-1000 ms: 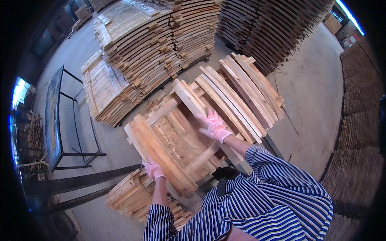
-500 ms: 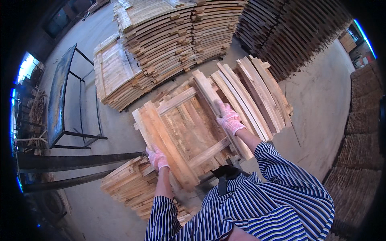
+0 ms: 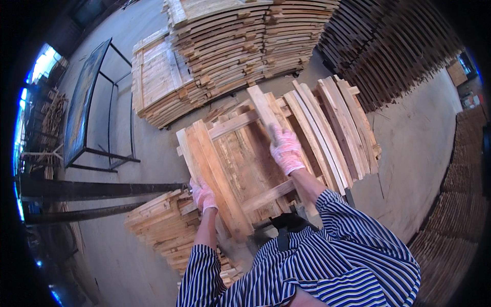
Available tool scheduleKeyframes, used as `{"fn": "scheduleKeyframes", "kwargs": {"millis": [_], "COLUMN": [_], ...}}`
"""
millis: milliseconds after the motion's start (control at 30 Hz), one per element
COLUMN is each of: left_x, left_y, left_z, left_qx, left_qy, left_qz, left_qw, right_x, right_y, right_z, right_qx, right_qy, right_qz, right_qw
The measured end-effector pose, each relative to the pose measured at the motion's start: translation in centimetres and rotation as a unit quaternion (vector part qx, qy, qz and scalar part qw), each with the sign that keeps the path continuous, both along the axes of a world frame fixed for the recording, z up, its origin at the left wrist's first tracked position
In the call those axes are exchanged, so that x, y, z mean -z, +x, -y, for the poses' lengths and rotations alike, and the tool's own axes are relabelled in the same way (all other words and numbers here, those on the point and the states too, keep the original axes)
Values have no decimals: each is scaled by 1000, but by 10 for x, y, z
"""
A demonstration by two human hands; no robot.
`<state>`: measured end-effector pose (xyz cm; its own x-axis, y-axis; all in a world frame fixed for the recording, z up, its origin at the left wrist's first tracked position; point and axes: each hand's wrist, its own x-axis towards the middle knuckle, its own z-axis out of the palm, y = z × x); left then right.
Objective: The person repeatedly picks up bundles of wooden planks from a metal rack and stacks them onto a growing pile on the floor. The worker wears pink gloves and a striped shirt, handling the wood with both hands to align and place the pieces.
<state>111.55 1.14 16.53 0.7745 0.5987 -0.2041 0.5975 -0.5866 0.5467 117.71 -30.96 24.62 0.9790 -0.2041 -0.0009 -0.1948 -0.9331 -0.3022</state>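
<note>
Both of my hands wear pinkish-white knit gloves. My left hand (image 3: 203, 195) is closed on the outer edge of the left-hand wooden boards (image 3: 210, 166), which lie side by side. My right hand (image 3: 286, 151) grips a narrow wooden plank (image 3: 262, 106) on the other side, its far end slightly raised. Between them, two wooden crosspieces (image 3: 267, 195) span the gap above more boards (image 3: 236, 161). My right forearm hides part of the plank's near end.
Loose planks (image 3: 337, 128) lie along the right. Stacked wooden panels (image 3: 220, 46) stand ahead, with a darker stack (image 3: 383, 46) beyond. At left are a black metal-framed table (image 3: 87, 107), dark bars (image 3: 102, 190) and a pile of short boards (image 3: 163, 225).
My right hand has shifted left and the plank in it has moved closer to the left-hand boards. My left hand keeps its place on the boards' edge. The view has turned slightly.
</note>
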Motion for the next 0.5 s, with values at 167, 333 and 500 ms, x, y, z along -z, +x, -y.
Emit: {"fn": "scheduleKeyframes", "kwargs": {"millis": [167, 333, 500], "left_x": [1, -8, -2], "left_y": [1, 7, -1], "left_z": [-3, 11, 4], "left_qx": [8, 9, -1], "left_qy": [-7, -12, 5], "left_qz": [6, -5, 23], "left_qw": [1000, 1000, 1000], "right_x": [24, 54, 25], "right_y": [-22, -17, -19], "right_z": [-114, -87, 36], "right_qx": [-74, -108, 92], "right_qy": [116, 215, 0], "right_qz": [-74, 10, -79], "right_qw": [988, 971, 993]}}
